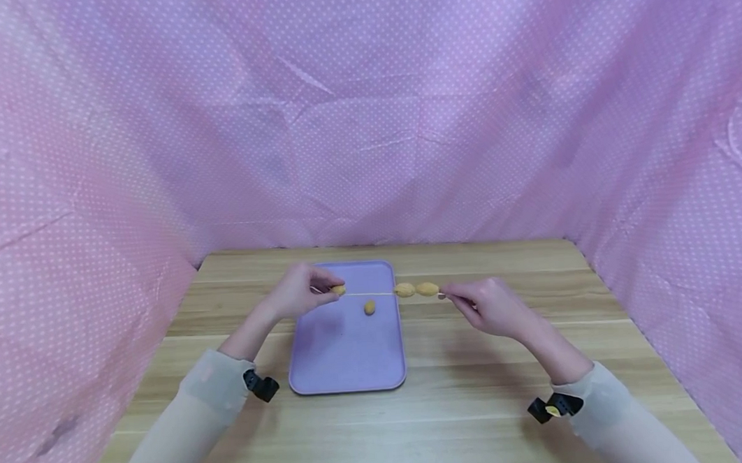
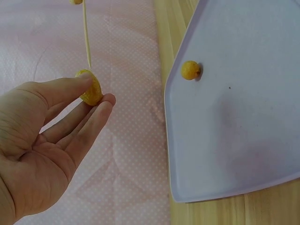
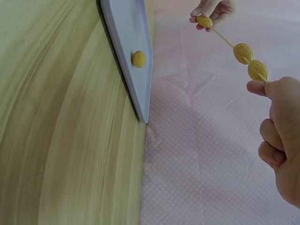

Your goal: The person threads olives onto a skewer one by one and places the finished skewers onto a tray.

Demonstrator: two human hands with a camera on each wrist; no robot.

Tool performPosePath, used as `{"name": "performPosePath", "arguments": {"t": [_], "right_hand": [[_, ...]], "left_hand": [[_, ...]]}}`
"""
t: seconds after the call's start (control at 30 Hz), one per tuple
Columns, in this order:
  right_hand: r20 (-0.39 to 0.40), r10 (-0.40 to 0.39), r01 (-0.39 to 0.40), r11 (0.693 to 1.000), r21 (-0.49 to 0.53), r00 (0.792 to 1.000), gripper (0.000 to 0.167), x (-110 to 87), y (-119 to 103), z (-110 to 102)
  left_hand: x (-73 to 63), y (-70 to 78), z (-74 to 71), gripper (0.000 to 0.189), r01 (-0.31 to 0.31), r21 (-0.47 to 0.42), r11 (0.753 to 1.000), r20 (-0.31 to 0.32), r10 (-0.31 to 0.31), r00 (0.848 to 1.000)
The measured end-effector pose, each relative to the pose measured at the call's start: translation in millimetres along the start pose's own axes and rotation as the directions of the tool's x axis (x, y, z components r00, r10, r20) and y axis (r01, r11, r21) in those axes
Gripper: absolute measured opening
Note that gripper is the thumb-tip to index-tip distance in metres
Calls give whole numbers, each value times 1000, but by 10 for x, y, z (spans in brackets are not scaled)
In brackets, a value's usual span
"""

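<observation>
My left hand (image 1: 298, 289) pinches a small oval yellow fruit (image 2: 92, 89) with wrinkled skin between thumb and fingers. The tip of a thin wooden skewer (image 1: 369, 294) meets that fruit; how deep it goes in, I cannot tell. On the skewer's other part sit two more yellow fruits (image 3: 250, 62), side by side, close to my right hand (image 1: 491, 308). Thumb and forefinger of that hand pinch the skewer's near end, which lies roughly level above the table. Another loose yellow fruit (image 1: 369, 308) lies on the purple tray (image 1: 353, 362), below the skewer.
A wood-grain table (image 1: 468, 408) carries the tray left of its middle. Pink dotted cloth (image 1: 365, 120) hangs round the back and sides. Each wrist wears a small black camera, one of them (image 1: 262, 385) on the left sleeve.
</observation>
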State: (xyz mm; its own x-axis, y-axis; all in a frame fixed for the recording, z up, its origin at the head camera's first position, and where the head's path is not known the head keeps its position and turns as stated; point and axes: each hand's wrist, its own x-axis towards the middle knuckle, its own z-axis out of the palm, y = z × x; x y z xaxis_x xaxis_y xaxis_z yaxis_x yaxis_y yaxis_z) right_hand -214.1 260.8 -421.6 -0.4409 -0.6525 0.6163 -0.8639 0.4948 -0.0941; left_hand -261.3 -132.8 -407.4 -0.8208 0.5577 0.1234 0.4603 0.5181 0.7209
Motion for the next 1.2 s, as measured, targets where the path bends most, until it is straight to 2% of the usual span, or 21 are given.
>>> {"name": "performPosePath", "arguments": {"t": [0.27,0.73,0.87,1.03,1.2], "right_hand": [[7,15,-15,1000,8,1000,26,-8,-15,-8],[16,33,-33,999,18,999,24,35,-25,17],[17,32,-33,999,41,999,25,25,-21,5],[9,23,-23,998,60,1000,28,-6,-11,-23],[-10,-8,9,998,65,1000,29,-4,-16,-26]], "left_hand": [[-20,22,16,22,38,20,999,5,-38,999],[-51,6,-11,21,21,15,1000,-3,-21,1000],[-41,42,0,20,-8,28,1000,6,8,1000],[-24,93,19,18,-98,36,995,38,96,995],[-42,124,28,19,-157,29,987,21,157,987]]}}
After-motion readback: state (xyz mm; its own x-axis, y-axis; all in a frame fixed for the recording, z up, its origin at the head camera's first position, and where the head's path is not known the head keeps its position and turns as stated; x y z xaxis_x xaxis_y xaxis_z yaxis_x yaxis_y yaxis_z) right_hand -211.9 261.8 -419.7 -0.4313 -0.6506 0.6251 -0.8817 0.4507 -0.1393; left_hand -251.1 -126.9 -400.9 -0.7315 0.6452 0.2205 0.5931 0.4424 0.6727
